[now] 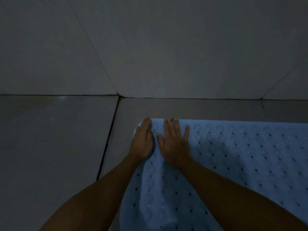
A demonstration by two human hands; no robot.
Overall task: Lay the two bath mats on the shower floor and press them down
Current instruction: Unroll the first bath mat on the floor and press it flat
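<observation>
A light blue bath mat [233,164] dotted with small holes lies flat on the grey tiled shower floor [58,147]. At the mat's far left corner, 2 bare hands rest palm down side by side: the left hand [143,142] on the rounded corner, the right hand [175,142] just beside it, fingers straight and slightly spread. Beyond the mat's far edge, the tiled wall [166,47] rises.
</observation>
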